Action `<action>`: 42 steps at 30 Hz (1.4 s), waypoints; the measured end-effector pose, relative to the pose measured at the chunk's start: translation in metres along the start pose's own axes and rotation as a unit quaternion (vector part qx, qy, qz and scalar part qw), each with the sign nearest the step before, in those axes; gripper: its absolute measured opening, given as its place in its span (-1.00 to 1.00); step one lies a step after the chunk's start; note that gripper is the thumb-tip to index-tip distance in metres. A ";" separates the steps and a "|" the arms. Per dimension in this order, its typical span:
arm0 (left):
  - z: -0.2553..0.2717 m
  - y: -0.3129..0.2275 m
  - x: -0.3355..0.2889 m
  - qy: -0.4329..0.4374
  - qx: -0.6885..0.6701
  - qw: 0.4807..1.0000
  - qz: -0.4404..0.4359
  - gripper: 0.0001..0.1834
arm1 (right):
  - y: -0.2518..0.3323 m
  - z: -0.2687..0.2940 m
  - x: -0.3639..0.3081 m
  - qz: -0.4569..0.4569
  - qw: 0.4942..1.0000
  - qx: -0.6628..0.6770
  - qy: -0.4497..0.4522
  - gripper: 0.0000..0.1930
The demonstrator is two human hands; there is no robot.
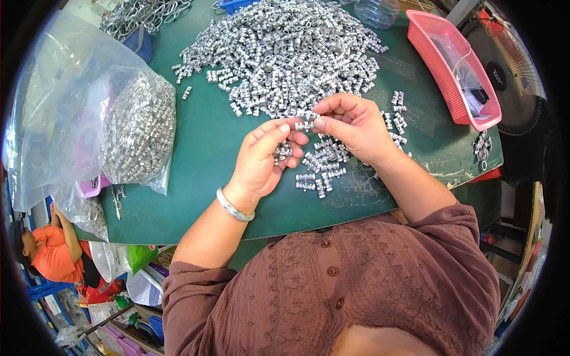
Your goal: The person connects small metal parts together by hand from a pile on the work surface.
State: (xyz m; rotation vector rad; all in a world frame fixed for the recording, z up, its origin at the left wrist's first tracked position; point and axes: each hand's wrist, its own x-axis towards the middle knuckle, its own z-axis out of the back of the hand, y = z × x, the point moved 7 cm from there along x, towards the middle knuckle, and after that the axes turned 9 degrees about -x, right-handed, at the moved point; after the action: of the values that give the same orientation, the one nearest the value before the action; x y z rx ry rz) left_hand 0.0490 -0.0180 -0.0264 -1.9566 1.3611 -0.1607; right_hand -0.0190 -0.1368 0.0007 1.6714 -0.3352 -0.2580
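Between the thumb and forefinger of my right hand [359, 130] is a small silvery metal piece [307, 114], short and ribbed like a tiny coupling. My left hand [254, 155] is curled palm up, with several like metal pieces [282, 152] in its fingers. Its fingertips meet those of the right hand, where a second small piece [304, 126] shows; which hand bears that one I cannot tell. Just beyond both hands rises a big heap of the same metal pieces [291, 53]. A smaller loose group [325, 160] lies on the table under my right hand.
On the green table [202, 172], a clear plastic bag [139, 130] full of metal pieces stands at left. A pink basket [454, 71] sits at right beside a black fan [504, 74]. Grey metal rings [145, 15] lie at far left. A person in orange [56, 255] is beyond the left edge.
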 end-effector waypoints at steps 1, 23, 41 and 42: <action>-0.001 0.000 0.000 0.000 0.000 1.000 0.000 -0.77 | 0.000 0.000 0.000 0.000 1.000 -0.001 -0.001 -0.82; 0.004 0.003 0.002 -0.027 0.022 0.999 -0.042 -0.91 | 0.003 -0.013 -0.004 0.052 0.998 -0.030 0.006 -0.87; -0.002 -0.003 0.003 0.103 0.096 0.988 0.056 -0.85 | 0.004 -0.001 -0.004 0.031 0.999 0.005 -0.010 -0.86; -0.001 -0.003 0.003 0.101 0.106 0.988 0.055 -0.84 | 0.005 -0.002 -0.004 0.040 0.999 0.003 0.001 -0.86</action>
State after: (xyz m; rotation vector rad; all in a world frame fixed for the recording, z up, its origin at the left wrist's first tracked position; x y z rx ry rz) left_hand 0.0520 -0.0209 -0.0245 -1.7205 1.5122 -0.4423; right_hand -0.0225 -0.1343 0.0055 1.6604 -0.4006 -0.1955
